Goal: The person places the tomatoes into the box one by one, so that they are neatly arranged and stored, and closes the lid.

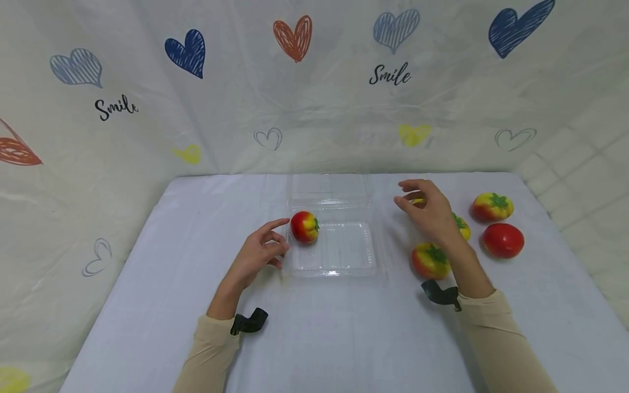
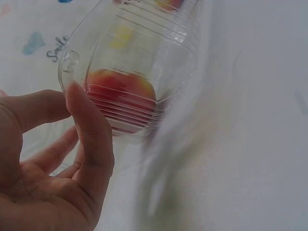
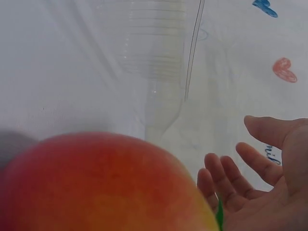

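Note:
A clear plastic clamshell box (image 1: 334,273) lies mid-table with its lid folded back. Inside its left end sits a red-and-yellow fruit (image 1: 304,227) with green leaves. My left hand (image 1: 260,251) is at the box's left edge, index finger and thumb apart in a loose C. In the left wrist view the thumb tip overlaps the box rim (image 2: 62,72). Over the fruit group at right, my right hand (image 1: 427,210) has its fingers bent and spread, holding nothing. A leafy fruit (image 1: 431,261) lies below its wrist and looms large in the right wrist view (image 3: 110,187).
More fruits lie at the right: a leafy red-and-yellow one (image 1: 492,207), a plain red one (image 1: 503,240), and another partly hidden behind the right hand (image 1: 462,226). A cloth backdrop (image 1: 334,109) with printed hearts rises behind the white-covered table (image 1: 314,338).

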The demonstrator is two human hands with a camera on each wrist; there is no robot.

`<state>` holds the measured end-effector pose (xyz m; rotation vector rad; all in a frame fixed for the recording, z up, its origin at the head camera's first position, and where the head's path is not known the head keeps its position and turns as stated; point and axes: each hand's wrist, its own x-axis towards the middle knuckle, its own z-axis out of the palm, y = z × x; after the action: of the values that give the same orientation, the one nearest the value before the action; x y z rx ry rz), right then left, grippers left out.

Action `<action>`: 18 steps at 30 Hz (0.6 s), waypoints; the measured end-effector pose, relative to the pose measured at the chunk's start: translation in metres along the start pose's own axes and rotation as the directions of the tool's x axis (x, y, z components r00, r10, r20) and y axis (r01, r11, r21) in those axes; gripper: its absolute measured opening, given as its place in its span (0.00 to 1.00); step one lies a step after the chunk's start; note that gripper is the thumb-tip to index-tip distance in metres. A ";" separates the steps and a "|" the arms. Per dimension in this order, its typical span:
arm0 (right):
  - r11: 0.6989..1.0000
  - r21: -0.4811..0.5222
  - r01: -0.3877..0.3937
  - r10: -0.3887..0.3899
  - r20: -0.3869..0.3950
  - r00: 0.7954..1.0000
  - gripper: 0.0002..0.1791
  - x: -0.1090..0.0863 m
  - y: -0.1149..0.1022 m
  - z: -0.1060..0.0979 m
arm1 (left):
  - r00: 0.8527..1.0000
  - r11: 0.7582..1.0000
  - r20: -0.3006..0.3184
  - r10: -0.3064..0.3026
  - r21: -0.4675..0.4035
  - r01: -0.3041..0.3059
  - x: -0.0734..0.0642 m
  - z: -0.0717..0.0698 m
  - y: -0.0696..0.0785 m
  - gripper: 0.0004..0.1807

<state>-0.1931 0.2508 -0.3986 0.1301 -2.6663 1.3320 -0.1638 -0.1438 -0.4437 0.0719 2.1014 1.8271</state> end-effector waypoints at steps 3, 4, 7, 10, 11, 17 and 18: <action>1.000 -0.014 0.000 0.000 -0.009 1.000 0.25 0.001 0.003 -0.001 | 1.000 1.000 -0.002 -0.002 -0.001 0.002 0.000 0.000 -0.001 0.32; 1.000 -0.019 -0.002 0.002 -0.011 1.000 0.25 0.000 0.004 -0.001 | 1.000 1.000 -0.003 -0.002 -0.001 0.002 0.000 0.000 -0.001 0.32; 1.000 -0.023 -0.010 0.010 -0.015 1.000 0.24 -0.001 0.007 -0.003 | 1.000 1.000 -0.004 0.000 -0.005 0.000 0.001 0.000 -0.002 0.32; 0.999 -0.031 -0.018 0.018 -0.013 1.000 0.25 -0.001 0.009 -0.005 | 1.000 1.000 -0.002 0.005 -0.008 -0.005 0.001 0.000 -0.001 0.32; 0.999 -0.033 -0.018 0.017 -0.014 1.000 0.25 -0.001 0.010 -0.006 | 1.000 1.000 0.000 0.006 -0.008 -0.006 0.001 0.000 -0.001 0.32; 0.999 -0.032 -0.024 0.024 -0.013 1.000 0.25 -0.001 0.015 -0.008 | 1.000 1.000 0.000 -0.004 -0.004 0.004 0.000 0.000 0.000 0.32; 0.999 -0.029 -0.024 0.024 -0.014 1.000 0.25 -0.001 0.015 -0.008 | 1.000 1.000 -0.003 -0.007 -0.004 0.007 0.000 0.000 0.000 0.32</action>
<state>-0.1936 0.2666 -0.4062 0.0853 -2.6826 1.2960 -0.1633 -0.1436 -0.4439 0.0616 2.0974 1.8281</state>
